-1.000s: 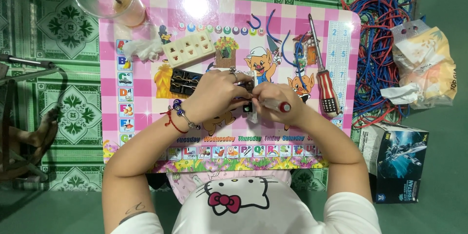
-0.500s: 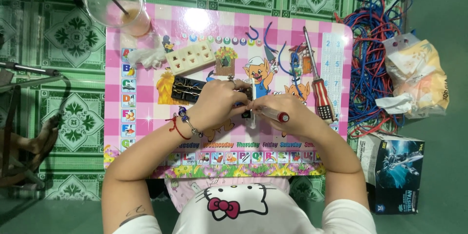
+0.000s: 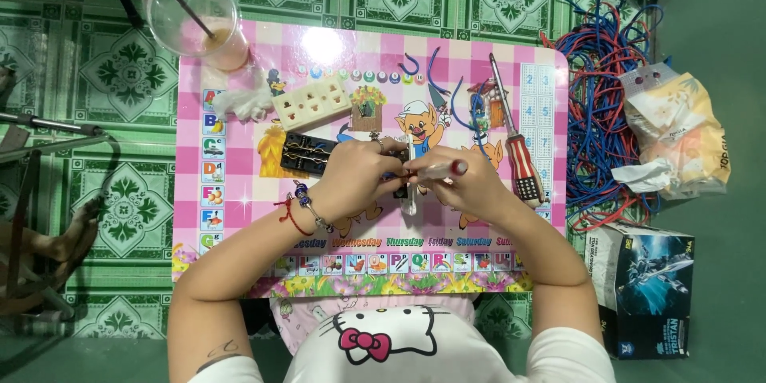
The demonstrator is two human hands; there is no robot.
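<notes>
Both our hands meet mid-desk (image 3: 239, 56): left hand (image 3: 359, 175) pinches a small dark part (image 3: 400, 189). Our right hand (image 3: 463, 185) grips a clear-handled tool (image 3: 437, 168), lying left-right, tip toward the part.

Quick count of what's on the little pink table (image 3: 239, 215): two hands, left hand (image 3: 359, 179) and right hand (image 3: 467, 185), meeting mid-table. One plastic cup (image 3: 195, 20) with one straw at the far left corner. One cream socket plate (image 3: 313, 102) and one black socket insert (image 3: 305, 153) toward the left edge. One red-handled screwdriver (image 3: 517, 152) near the right edge. Off the right edge: one tangle of red and blue wires (image 3: 606, 88), one plastic bag (image 3: 678, 136), one dark box (image 3: 646, 287)
</notes>
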